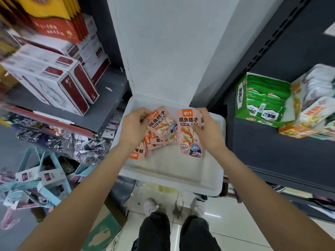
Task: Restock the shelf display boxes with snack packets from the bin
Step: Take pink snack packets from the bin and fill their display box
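Observation:
A white bin (213,183) sits in front of me at waist height. Several pink snack packets (150,142) with orange labels lie in its left part. My left hand (135,126) grips one pink packet (163,125) at its upper left edge, above the pile. My right hand (208,127) holds another pink packet (188,131) upright by its right side. On the dark shelf to the right stands a green display box (241,98) with green packets, and beside it an orange display box (306,131) with pale packets.
A white pillar (172,48) rises behind the bin. White and red boxes (68,84) are stacked on the grey left shelf. Blue hangers (36,180) and wrapped goods crowd the lower left. My shoes (198,205) stand on the tiled floor under the bin.

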Tool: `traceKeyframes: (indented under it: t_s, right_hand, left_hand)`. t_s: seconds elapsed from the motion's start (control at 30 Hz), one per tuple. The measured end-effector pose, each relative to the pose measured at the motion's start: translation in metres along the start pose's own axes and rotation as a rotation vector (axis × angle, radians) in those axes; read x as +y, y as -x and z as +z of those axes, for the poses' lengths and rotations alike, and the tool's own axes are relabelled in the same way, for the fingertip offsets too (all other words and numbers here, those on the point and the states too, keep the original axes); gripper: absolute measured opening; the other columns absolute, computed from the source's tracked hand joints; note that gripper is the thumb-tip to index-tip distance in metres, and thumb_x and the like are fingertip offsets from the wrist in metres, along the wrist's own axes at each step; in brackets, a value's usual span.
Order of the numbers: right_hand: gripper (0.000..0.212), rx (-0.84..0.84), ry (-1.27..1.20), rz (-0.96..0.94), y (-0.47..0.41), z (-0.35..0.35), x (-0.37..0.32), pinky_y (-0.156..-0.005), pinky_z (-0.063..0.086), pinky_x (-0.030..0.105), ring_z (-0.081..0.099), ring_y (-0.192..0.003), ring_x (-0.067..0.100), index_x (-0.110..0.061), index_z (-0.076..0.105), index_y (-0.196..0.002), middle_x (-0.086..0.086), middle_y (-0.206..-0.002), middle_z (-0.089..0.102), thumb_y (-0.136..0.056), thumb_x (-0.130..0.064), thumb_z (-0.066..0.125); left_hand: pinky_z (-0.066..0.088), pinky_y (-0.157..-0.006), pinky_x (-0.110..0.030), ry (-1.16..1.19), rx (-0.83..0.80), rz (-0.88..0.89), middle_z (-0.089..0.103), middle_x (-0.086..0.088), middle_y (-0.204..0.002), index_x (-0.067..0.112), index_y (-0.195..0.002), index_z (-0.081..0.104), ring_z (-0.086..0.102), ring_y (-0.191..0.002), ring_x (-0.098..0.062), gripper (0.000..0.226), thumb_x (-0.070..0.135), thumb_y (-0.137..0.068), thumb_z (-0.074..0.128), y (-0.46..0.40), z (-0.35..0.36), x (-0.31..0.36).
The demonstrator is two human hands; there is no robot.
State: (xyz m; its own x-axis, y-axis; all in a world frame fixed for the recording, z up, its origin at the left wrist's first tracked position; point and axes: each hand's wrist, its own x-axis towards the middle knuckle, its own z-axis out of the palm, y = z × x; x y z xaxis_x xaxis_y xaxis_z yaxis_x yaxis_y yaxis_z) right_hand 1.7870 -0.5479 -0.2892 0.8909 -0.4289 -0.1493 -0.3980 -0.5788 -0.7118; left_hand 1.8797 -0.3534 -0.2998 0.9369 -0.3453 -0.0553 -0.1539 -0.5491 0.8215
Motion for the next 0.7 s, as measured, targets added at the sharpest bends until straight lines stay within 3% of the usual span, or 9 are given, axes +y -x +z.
traceKeyframes:
  t_s: [0.1, 0.2, 0.37, 0.53, 0.6, 0.7]
  right_hand:
    - [0.012, 0.091, -0.001, -0.049, 0.01, -0.036, -0.006, -0.064, 0.048, 0.033, 0.061, -0.078, 0.02, -0.014, 0.052, -0.107, 0.002, -0.089, 0.064, -0.097, -0.014, 0.046]
    - [0.019, 0.178, 0.01, -0.099, 0.019, -0.079, -0.003, -0.056, 0.044, 0.024, 0.058, -0.069, 0.016, -0.009, 0.057, -0.09, -0.002, -0.077, 0.063, -0.098, -0.022, 0.045]
    - [0.015, 0.33, -0.03, -0.126, 0.031, -0.162, 0.023, -0.055, 0.041, 0.01, 0.058, -0.078, 0.009, -0.011, 0.062, -0.096, -0.002, -0.09, 0.066, -0.097, -0.019, 0.05]
    - [0.007, 0.445, -0.072, -0.113, 0.043, -0.257, 0.074, -0.066, 0.053, 0.027, 0.061, -0.081, 0.009, -0.019, 0.058, -0.09, -0.005, -0.087, 0.063, -0.094, -0.016, 0.054]
    - [0.007, 0.483, -0.111, -0.093, 0.045, -0.295, 0.101, -0.069, 0.056, 0.038, 0.064, -0.085, 0.016, -0.02, 0.059, -0.09, -0.003, -0.088, 0.065, -0.093, -0.016, 0.055]
    - [0.006, 0.544, -0.104, -0.103, 0.048, -0.349, 0.138, -0.071, 0.054, 0.029, 0.063, -0.087, 0.016, -0.015, 0.062, -0.096, 0.001, -0.092, 0.066, -0.093, -0.017, 0.057]
  left_hand:
    - [0.05, -0.079, -0.02, 0.01, 0.003, 0.057, 0.069, 0.007, -0.092, 0.018, -0.098, 0.069, 0.064, -0.086, -0.006, 0.016, 0.009, -0.091, 0.057, 0.003, -0.004, 0.037]
    - [0.047, -0.075, -0.012, 0.016, 0.013, 0.149, 0.068, 0.009, -0.083, 0.019, -0.092, 0.068, 0.059, -0.077, 0.007, 0.015, 0.008, -0.09, 0.059, 0.007, -0.002, 0.082]
    - [0.037, -0.064, 0.0, 0.053, -0.004, 0.301, 0.061, 0.02, -0.076, 0.019, -0.087, 0.067, 0.054, -0.071, 0.018, 0.018, 0.003, -0.088, 0.059, 0.014, 0.03, 0.167]
    - [0.04, -0.062, -0.001, 0.056, -0.106, 0.433, 0.066, 0.009, -0.082, 0.016, -0.09, 0.067, 0.056, -0.073, 0.012, 0.015, 0.005, -0.09, 0.058, 0.021, 0.1, 0.255]
    - [0.037, -0.064, 0.0, 0.059, -0.102, 0.479, 0.064, 0.014, -0.08, 0.019, -0.088, 0.065, 0.054, -0.073, 0.015, 0.016, 0.004, -0.089, 0.058, 0.021, 0.13, 0.29]
    - [0.038, -0.066, -0.001, 0.085, -0.085, 0.522, 0.061, 0.021, -0.078, 0.023, -0.087, 0.064, 0.054, -0.074, 0.015, 0.018, 0.006, -0.089, 0.059, 0.023, 0.176, 0.338]
